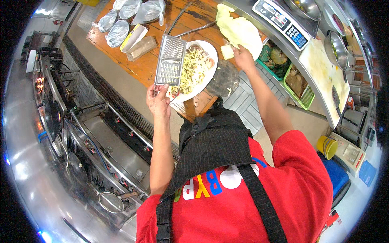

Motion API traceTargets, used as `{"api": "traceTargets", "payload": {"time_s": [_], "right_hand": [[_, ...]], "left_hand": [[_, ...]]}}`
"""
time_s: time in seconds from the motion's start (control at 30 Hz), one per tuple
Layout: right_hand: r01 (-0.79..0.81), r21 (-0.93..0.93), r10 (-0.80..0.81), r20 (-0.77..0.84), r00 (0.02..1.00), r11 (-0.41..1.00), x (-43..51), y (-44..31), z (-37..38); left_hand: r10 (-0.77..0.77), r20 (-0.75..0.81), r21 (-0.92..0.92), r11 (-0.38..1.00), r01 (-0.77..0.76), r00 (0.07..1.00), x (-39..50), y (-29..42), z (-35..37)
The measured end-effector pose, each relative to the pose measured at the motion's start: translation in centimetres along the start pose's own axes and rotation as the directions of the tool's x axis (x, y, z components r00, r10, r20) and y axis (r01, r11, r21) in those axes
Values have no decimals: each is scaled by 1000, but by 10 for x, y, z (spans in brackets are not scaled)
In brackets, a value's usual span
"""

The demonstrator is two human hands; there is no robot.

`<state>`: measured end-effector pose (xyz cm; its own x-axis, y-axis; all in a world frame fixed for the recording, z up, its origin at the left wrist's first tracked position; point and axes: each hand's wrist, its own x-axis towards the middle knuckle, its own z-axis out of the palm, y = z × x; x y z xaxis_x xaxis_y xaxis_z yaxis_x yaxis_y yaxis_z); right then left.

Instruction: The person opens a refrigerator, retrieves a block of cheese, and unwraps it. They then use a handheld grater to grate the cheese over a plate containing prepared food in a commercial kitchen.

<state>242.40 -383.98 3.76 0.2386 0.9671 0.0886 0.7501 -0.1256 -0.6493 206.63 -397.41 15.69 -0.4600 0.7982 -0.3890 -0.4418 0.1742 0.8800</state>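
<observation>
My left hand [159,100] grips the near end of a flat metal grater [171,59], which leans over the left side of a white oval plate [211,50]. Pale yellow-green shreds [194,68] are heaped on the plate, with some reddish pieces at its edges. At the right of the wooden table, my right hand [243,57] touches a pale block [227,52] with its fingertips; whether it grips the block is unclear. Just beyond lies a crumpled pale yellow plastic bag [243,32].
Several knotted plastic bags [118,33] and an opened carton [133,38] lie on the wooden table [136,65]. A digital scale [282,22] stands on the right counter, above green crates [301,88]. At left is a stove [50,100] with flames showing.
</observation>
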Motion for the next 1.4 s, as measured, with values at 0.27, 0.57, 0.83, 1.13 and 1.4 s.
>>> {"api": "traceTargets", "payload": {"time_s": [0.27, 0.57, 0.83, 1.13, 1.4], "right_hand": [[-228, 138, 195, 221, 956, 964, -107, 10, -40], [6, 65, -26, 314, 949, 998, -124, 16, -34], [-109, 228, 51, 246, 968, 968, -127, 31, -6], [-520, 639, 231, 482, 845, 567, -99, 35, -16], [150, 141, -196, 418, 887, 979, -52, -26, 17]], "left_hand": [[-74, -29, -111, 991, 70, 997, -8, -12, -18], [-95, -10, -139, 986, 93, 995, -8, -10, -19], [-133, -22, -176, 976, 127, 991, -16, -9, -18], [-121, -59, -163, 980, 110, 991, -23, -5, -22], [-113, -31, -185, 977, 105, 993, -22, -1, -27]]}}
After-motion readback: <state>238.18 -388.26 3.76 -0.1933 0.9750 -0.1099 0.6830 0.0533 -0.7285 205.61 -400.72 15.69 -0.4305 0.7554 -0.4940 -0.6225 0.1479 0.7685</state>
